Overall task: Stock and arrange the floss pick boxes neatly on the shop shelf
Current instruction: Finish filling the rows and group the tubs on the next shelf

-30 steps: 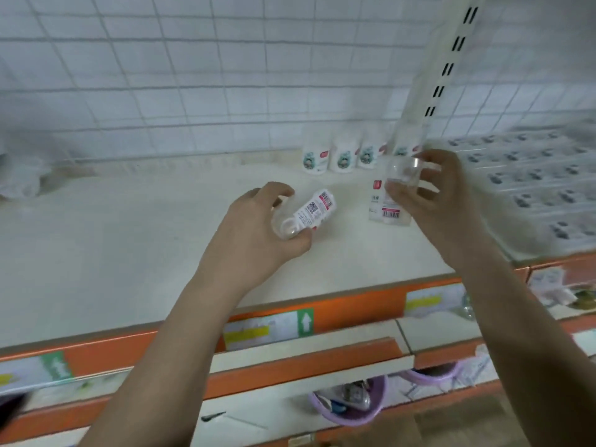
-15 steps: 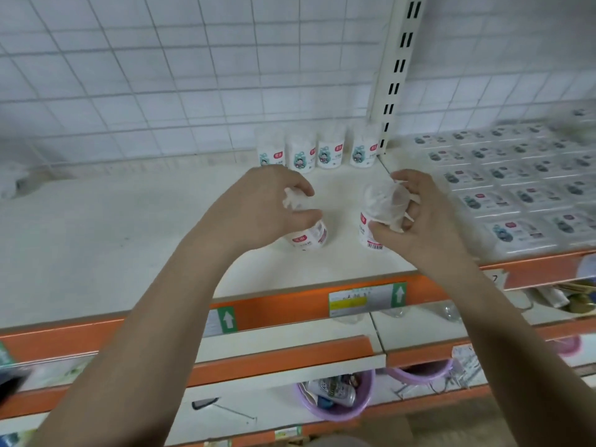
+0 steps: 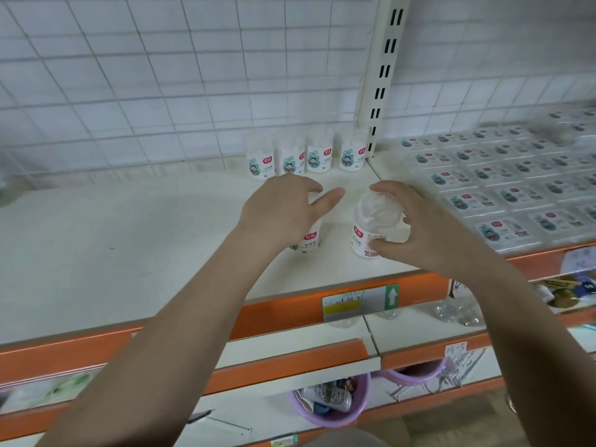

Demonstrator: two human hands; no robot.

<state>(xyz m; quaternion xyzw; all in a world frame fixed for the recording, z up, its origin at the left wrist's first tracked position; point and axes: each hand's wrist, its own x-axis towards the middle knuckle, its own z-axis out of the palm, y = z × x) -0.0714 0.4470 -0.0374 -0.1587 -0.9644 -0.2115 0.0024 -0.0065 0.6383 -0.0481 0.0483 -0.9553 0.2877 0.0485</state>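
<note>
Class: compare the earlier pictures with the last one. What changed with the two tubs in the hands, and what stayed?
Both tubs came down to stand upright on the shelf. The left hand has opened off the left tub; the right hand still touches the right tub. The back row of four tubs stayed.

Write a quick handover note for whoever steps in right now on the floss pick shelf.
Left hand: open, fingers spread over the left tub, which stands upright on the shelf.
Right hand: curled around the right tub, also upright near the front edge.
Done: four tubs lined up along the back grid.
Left: push the two front tubs back into a neat second row, labels forward; the right one's label looks turned sideways.
</note>
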